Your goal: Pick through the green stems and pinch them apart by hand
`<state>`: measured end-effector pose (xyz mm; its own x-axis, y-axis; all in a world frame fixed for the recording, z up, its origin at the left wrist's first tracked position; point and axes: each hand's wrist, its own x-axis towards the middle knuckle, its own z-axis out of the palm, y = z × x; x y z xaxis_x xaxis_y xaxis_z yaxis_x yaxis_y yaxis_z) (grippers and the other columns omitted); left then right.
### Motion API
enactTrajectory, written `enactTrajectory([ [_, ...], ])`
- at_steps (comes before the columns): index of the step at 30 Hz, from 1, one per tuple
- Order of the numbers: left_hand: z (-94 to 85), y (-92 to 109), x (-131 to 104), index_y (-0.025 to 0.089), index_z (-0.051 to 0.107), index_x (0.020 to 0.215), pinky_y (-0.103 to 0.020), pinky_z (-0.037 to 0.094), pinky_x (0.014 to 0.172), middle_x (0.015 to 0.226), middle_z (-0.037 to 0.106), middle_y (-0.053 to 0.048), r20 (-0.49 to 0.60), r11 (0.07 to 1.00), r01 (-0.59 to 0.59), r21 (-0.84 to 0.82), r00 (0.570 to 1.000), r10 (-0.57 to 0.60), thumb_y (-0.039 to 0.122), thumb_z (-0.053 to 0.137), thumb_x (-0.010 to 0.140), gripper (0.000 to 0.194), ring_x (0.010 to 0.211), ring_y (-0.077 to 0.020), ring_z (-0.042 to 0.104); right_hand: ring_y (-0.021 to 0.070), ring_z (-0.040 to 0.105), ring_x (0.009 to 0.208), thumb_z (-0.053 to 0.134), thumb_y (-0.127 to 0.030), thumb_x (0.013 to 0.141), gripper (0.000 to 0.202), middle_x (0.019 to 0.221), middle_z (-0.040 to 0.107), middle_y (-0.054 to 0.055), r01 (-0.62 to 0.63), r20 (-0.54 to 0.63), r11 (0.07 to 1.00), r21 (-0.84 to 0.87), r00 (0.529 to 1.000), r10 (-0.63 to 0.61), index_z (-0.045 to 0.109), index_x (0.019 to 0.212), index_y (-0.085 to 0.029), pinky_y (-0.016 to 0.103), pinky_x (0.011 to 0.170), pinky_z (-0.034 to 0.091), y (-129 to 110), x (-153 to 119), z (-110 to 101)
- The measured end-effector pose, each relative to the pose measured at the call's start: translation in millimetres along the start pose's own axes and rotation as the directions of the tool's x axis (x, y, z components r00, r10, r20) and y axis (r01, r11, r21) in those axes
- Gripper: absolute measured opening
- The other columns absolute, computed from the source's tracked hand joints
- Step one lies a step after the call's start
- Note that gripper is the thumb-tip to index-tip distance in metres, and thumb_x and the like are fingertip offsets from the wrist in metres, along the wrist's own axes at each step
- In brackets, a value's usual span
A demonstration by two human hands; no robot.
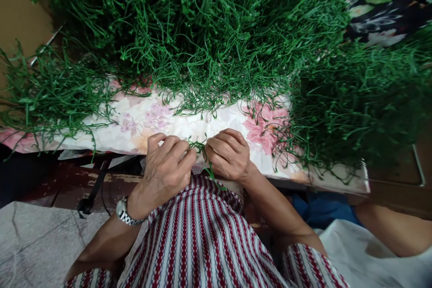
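Close to my body, at the front edge of the table, my left hand (169, 162) and my right hand (228, 155) face each other with fingers curled. Between them is a small green plastic-looking sprig (197, 145) with thin branching stems. Both hands pinch it, and the fingertips themselves are mostly hidden. Some of its strands hang below my right hand toward my lap. Just beyond my hands, a large heap of similar green stems (202, 22) covers the back of the table.
A floral tablecloth (182, 121) shows in front of the heap. Smaller piles of green stems lie at the left (50, 92) and right (357, 103). A dark floral bag (381, 18) is at the back right. Another person's bare limb (394, 227) is at the right.
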<state>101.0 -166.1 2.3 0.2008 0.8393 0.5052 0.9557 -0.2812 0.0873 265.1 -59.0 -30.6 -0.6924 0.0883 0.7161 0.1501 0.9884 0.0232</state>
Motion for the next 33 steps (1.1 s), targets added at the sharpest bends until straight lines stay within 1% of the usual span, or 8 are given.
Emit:
enactTrajectory([
  [5, -1.7, 7, -1, 0.018, 0.061, 0.085, -0.039, 0.033, 0.075, 0.076, 0.061, -0.004, 0.016, 0.999, 0.042, -0.008, 0.999, -0.042, 0.01, 0.055, 0.073, 0.015, 0.073, -0.0183, 0.054, 0.0163, 0.053, 0.081, 0.055, -0.014, 0.075, 0.007, 0.083, 0.061, 0.004, -0.026, -0.077, 0.999, 0.034, 0.997, 0.029, 0.052, 0.078, -0.02, 0.034, 0.076, 0.048, -6, 0, 7],
  [10, 1.5, 14, -6, 0.018, 0.059, 0.082, -0.038, 0.034, 0.074, 0.075, 0.062, -0.004, -0.096, 0.994, 0.113, 0.001, 0.989, -0.113, 0.008, 0.054, 0.073, 0.014, 0.073, -0.0182, 0.055, 0.0157, 0.05, 0.073, 0.052, -0.014, 0.074, 0.009, 0.077, 0.058, 0.003, -0.12, -0.056, 0.993, 0.0, 0.991, 0.12, 0.047, 0.072, -0.021, 0.035, 0.072, 0.048, -8, -2, 11],
  [15, 9.0, 14, -11, 0.018, 0.059, 0.091, -0.037, 0.038, 0.077, 0.082, 0.063, -0.006, -0.191, 0.985, 0.149, -0.092, 0.968, -0.164, 0.007, 0.056, 0.073, 0.021, 0.077, -0.0182, 0.057, 0.0153, 0.051, 0.075, 0.051, -0.013, 0.073, 0.009, 0.081, 0.059, 0.003, -0.092, -0.047, 0.993, 0.07, 0.994, 0.096, 0.046, 0.072, -0.021, 0.034, 0.073, 0.049, -12, -3, 11],
  [19, 13.3, 13, -13, 0.018, 0.06, 0.097, -0.043, 0.036, 0.081, 0.086, 0.065, -0.008, -0.157, 0.985, 0.15, -0.085, 0.974, -0.162, 0.019, 0.059, 0.073, 0.024, 0.084, -0.0233, 0.057, 0.0141, 0.052, 0.073, 0.051, -0.015, 0.076, 0.009, 0.081, 0.06, 0.003, -0.116, -0.042, 0.99, 0.083, 0.992, 0.119, 0.045, 0.072, -0.021, 0.034, 0.075, 0.05, -16, -4, 12],
  [22, 14.6, 11, -15, 0.018, 0.059, 0.102, -0.044, 0.036, 0.082, 0.09, 0.065, -0.009, -0.118, 0.967, 0.165, -0.195, 0.975, -0.19, 0.019, 0.056, 0.075, 0.027, 0.085, -0.0234, 0.058, 0.0123, 0.052, 0.069, 0.051, -0.014, 0.077, 0.01, 0.08, 0.06, 0.002, -0.147, -0.034, 0.984, 0.1, 0.988, 0.151, 0.045, 0.073, -0.021, 0.034, 0.077, 0.051, -19, -5, 11],
  [27, 24.4, 3, -20, 0.017, 0.054, 0.108, -0.041, 0.041, 0.086, 0.096, 0.064, -0.009, -0.154, 0.879, 0.244, -0.408, 0.931, -0.33, 0.01, 0.047, 0.077, 0.032, 0.092, -0.021, 0.058, 0.0109, 0.055, 0.067, 0.053, -0.008, 0.076, 0.015, 0.075, 0.06, 0.001, -0.226, -0.081, 0.95, 0.217, 0.965, 0.249, 0.045, 0.077, -0.022, 0.033, 0.08, 0.053, -19, -3, 13],
  [30, 31.7, 0, -20, 0.017, 0.055, 0.106, -0.041, 0.041, 0.086, 0.096, 0.063, -0.009, -0.161, 0.897, 0.249, -0.364, 0.932, -0.324, 0.014, 0.051, 0.077, 0.029, 0.093, -0.0221, 0.057, 0.0115, 0.056, 0.066, 0.056, -0.007, 0.073, 0.018, 0.072, 0.058, 0.0, -0.262, -0.127, 0.912, 0.315, 0.941, 0.314, 0.045, 0.076, -0.021, 0.033, 0.077, 0.054, -21, 2, 14],
  [33, 34.5, 0, -16, 0.018, 0.059, 0.097, -0.041, 0.04, 0.082, 0.09, 0.062, -0.008, -0.192, 0.924, 0.268, -0.274, 0.926, -0.325, 0.017, 0.056, 0.076, 0.021, 0.088, -0.0221, 0.056, 0.0125, 0.057, 0.067, 0.055, -0.007, 0.074, 0.017, 0.071, 0.058, 0.001, -0.289, -0.099, 0.874, 0.391, 0.931, 0.352, 0.045, 0.075, -0.021, 0.035, 0.077, 0.055, -24, 5, 14],
])
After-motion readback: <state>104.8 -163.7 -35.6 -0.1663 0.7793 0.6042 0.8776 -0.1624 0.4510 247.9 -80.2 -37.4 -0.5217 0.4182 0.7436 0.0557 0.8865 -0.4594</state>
